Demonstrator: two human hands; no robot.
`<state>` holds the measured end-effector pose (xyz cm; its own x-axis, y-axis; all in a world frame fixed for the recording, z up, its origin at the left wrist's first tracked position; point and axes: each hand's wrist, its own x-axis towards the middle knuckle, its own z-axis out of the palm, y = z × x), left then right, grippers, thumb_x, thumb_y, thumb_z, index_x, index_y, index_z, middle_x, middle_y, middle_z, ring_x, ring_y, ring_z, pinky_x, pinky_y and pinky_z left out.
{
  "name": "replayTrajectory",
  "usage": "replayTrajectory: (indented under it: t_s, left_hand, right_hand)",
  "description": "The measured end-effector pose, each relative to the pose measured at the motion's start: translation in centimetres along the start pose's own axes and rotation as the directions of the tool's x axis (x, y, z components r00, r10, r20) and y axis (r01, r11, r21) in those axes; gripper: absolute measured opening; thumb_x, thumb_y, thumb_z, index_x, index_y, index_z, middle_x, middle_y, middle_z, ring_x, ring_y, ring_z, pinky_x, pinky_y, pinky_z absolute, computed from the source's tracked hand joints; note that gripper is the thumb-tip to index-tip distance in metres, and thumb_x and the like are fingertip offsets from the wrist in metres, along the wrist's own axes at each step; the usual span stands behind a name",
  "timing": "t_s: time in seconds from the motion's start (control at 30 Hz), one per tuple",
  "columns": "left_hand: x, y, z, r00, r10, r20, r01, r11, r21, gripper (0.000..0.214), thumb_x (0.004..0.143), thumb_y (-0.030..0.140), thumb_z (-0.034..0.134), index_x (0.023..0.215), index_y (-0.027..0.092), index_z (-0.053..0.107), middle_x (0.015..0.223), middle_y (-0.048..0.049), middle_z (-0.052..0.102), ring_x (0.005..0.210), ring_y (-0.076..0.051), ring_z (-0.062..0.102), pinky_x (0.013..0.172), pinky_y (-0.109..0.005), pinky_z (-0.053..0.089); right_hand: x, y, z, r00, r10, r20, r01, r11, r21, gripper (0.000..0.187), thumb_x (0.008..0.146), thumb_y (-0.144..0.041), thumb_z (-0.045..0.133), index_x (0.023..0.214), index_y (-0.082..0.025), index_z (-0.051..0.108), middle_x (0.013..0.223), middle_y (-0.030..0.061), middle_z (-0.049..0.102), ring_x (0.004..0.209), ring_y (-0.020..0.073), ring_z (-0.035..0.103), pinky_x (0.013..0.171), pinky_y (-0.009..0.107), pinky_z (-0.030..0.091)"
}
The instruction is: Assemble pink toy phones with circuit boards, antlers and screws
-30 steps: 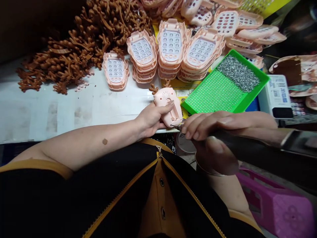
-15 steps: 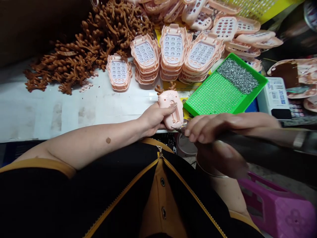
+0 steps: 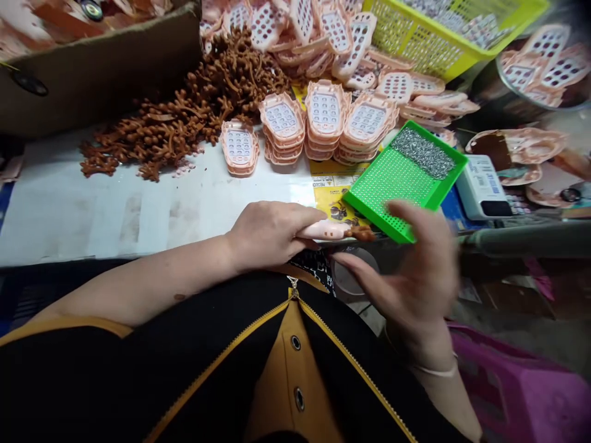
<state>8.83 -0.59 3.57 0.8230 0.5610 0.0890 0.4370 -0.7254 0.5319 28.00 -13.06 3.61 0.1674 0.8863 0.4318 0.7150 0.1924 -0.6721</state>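
My left hand grips a pink toy phone with brown antlers, held flat and edge-on at the near table edge. My right hand is blurred, its fingers spread, with nothing in it; it hovers just right of the toy and in front of the green tray. A dark power screwdriver hangs blurred to the right of that hand, apart from it.
Stacks of pink keypad shells stand behind the tray, which holds a heap of small screws. A pile of brown antler parts lies at the back left. A yellow basket, a white box and a cardboard box stand around.
My right hand has let go of the screwdriver and opened; the tool swung off to the right. My left hand has tipped the toy phone down flat. The camera view tilted upward.
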Motion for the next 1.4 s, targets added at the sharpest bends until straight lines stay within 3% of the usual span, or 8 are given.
replayTrajectory:
  t_s: [0.27,0.7,0.8,0.87,0.93,1.03,1.23,1.4]
  left_hand:
    - [-4.5,-2.9,-1.0,0.975,-0.182,-0.127,0.096,0.86,-0.5,0.033,0.078,0.027,0.072,0.11,0.022,0.074,0.104,-0.0028,0.076,0.094,-0.019,0.07,0.086,-0.027,0.051]
    - [-6.9,-4.5,-3.0,0.967,-0.211,-0.146,0.113,0.862,-0.495,0.034,0.08,0.019,0.065,0.112,0.028,0.074,0.111,-0.0031,0.075,0.103,-0.022,0.068,0.094,-0.03,0.046]
    - [-7.0,-4.9,-2.8,0.932,-0.328,-0.152,0.13,0.696,-0.707,0.031,0.074,0.023,0.075,0.105,0.026,0.076,0.107,-0.0033,0.076,0.101,-0.021,0.068,0.097,-0.031,0.047]
    - [-6.8,-5.4,-2.4,0.917,-0.38,-0.12,0.066,0.443,-0.894,0.031,0.071,0.034,0.08,0.1,0.023,0.076,0.104,-0.0033,0.075,0.099,-0.02,0.068,0.096,-0.031,0.048]
    - [-6.5,-5.9,-2.1,0.907,-0.407,-0.107,-0.045,0.16,-0.986,0.039,0.069,0.051,0.081,0.095,0.022,0.075,0.101,-0.0038,0.074,0.099,-0.019,0.067,0.096,-0.032,0.049]
    - [-6.3,-6.6,-2.3,0.911,-0.409,-0.059,-0.067,-0.004,-0.998,0.053,0.059,0.06,0.084,0.093,0.021,0.073,0.109,-0.0056,0.072,0.112,-0.021,0.063,0.104,-0.033,0.045]
    - [-7.8,-8.0,-3.0,0.916,-0.38,-0.132,-0.102,0.098,-0.99,0.043,0.056,0.042,0.088,0.09,0.025,0.07,0.139,-0.0046,0.06,0.138,-0.025,0.047,0.114,-0.037,0.037]
    - [-8.2,-8.4,-2.3,0.882,-0.465,-0.08,-0.047,0.081,-0.996,0.053,0.054,0.05,0.087,0.097,0.024,0.07,0.13,-0.0086,0.065,0.115,-0.027,0.063,0.101,-0.042,0.048]
  right_hand:
    - [0.3,1.7,6.7,0.999,0.004,-0.044,0.013,0.921,0.389,0.025,0.079,-0.023,0.078,0.101,-0.027,0.067,0.092,0.0009,0.073,0.084,0.0168,0.069,0.074,0.031,0.057]
    - [3.0,-1.1,8.0,0.977,-0.192,0.088,0.159,0.944,0.289,0.033,0.075,-0.011,0.078,0.1,-0.031,0.07,0.095,0.0024,0.073,0.089,0.0206,0.069,0.072,0.035,0.056]
    - [4.5,-2.4,8.7,0.987,-0.159,-0.001,0.145,0.904,0.403,0.035,0.075,-0.022,0.082,0.105,-0.032,0.068,0.093,0.0011,0.072,0.087,0.0194,0.069,0.076,0.035,0.057]
    - [5.4,-3.2,9.7,0.994,-0.095,-0.048,0.105,0.823,0.558,0.046,0.076,-0.036,0.081,0.118,-0.033,0.062,0.102,0.0019,0.071,0.095,0.0197,0.07,0.085,0.036,0.058]
    - [6.1,-4.0,10.9,0.993,-0.103,0.059,0.043,0.778,0.627,0.051,0.079,-0.043,0.077,0.125,-0.03,0.058,0.11,0.0044,0.071,0.102,0.0204,0.069,0.092,0.038,0.057]
    - [6.6,-5.3,12.6,0.947,-0.196,0.254,0.028,0.839,0.544,0.027,0.088,-0.037,0.068,0.109,-0.021,0.065,0.102,0.0057,0.074,0.093,0.0184,0.07,0.085,0.033,0.057]
    - [5.9,-6.6,13.9,0.927,-0.305,0.216,0.217,0.91,0.354,0.013,0.092,-0.02,0.057,0.101,-0.018,0.065,0.089,0.0055,0.075,0.079,0.0173,0.069,0.072,0.029,0.055]
    - [5.6,-6.2,14.2,0.907,-0.267,0.326,0.155,0.931,0.331,0.014,0.092,-0.023,0.056,0.102,-0.018,0.065,0.09,0.0063,0.075,0.08,0.0194,0.07,0.073,0.031,0.056]
